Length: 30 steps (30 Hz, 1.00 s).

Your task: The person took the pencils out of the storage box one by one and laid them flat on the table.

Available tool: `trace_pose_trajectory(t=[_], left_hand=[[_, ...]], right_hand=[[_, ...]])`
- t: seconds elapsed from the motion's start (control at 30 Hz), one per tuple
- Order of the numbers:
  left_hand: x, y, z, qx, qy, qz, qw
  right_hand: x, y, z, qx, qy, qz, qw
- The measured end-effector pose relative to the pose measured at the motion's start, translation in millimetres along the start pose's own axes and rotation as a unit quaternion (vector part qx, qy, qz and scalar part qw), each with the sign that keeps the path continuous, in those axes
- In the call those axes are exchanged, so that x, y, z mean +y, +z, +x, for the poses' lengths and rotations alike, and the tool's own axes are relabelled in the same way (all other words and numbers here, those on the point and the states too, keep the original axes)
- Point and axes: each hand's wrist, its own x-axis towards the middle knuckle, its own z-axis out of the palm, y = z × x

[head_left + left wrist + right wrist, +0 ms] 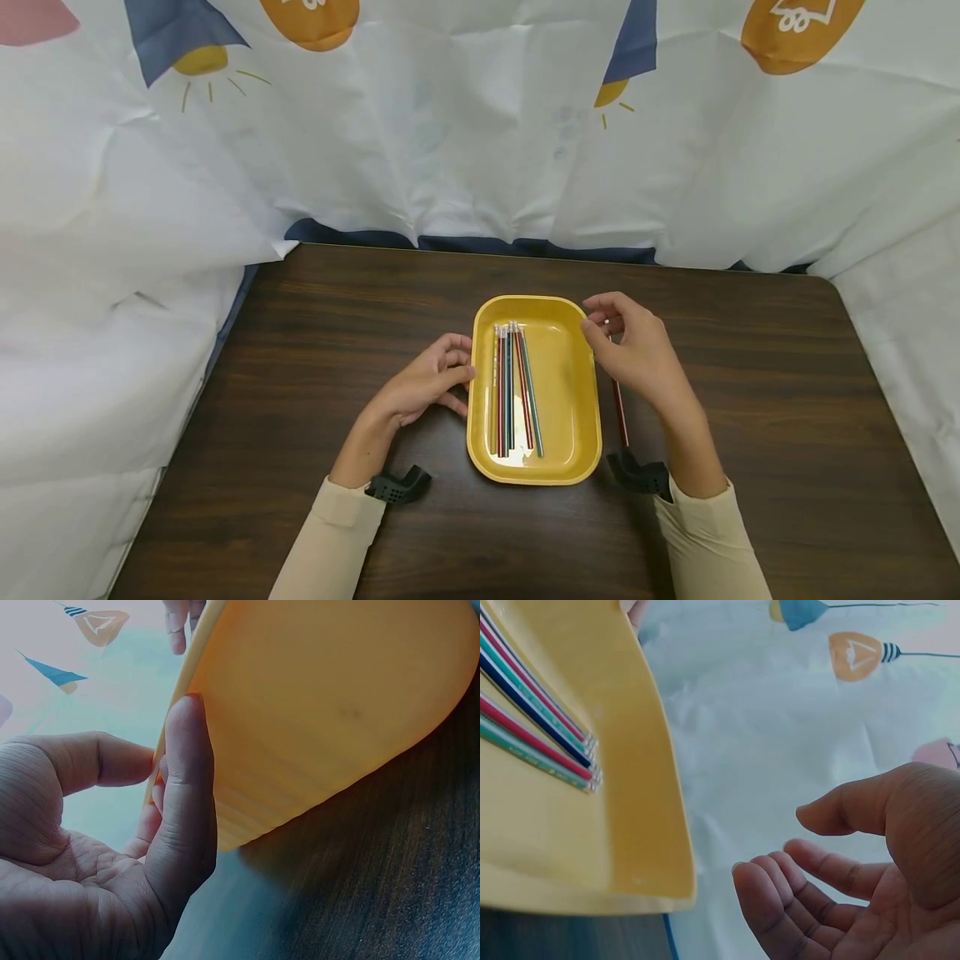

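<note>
A yellow tray (570, 392) lies on the table with several pencils (517, 392) side by side in its left half, in red, green, blue and other colours. My left hand (431, 379) pinches the tray's left rim, the thumb tip against it in the left wrist view. Beside the tray's upper right corner is my right hand (630, 342), fingers loosely bent. The right wrist view shows nothing between its thumb and fingers, apart from the rim. One red pencil (620, 417) lies right of the tray, partly hidden under the right hand.
The dark wooden table (787, 417) reaches out on both sides of the tray. A white curtain (480, 150) with lamp and bulb prints hangs along the table's far edge and sides. Black wrist straps (401, 485) sit at both sleeves.
</note>
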Motion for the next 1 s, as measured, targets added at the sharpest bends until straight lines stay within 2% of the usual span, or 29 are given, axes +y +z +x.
trace_pose_trajectory(t=[0.17,0.4,0.77,1.0], left_hand=[[0.2,0.0,-0.2,0.001,0.002,-0.001,1.0],[-0.6,-0.3,0.0,0.0,0.002,0.001,1.0],[-0.2,-0.2,0.7,-0.001,0.0,0.002,1.0],[-0.3,-0.4,1.0,0.001,-0.001,0.005,1.0]], right_hand=[[-7.5,5.6,2.9,-0.01,-0.007,0.003,0.9999],[-16.6,16.5,5.5,-0.041,0.012,-0.004,0.9991],[-21.2,33.7,14.6,-0.059,0.039,-0.032,0.997],[-23.6,42.8,20.3,-0.073,0.022,-0.047,0.996]])
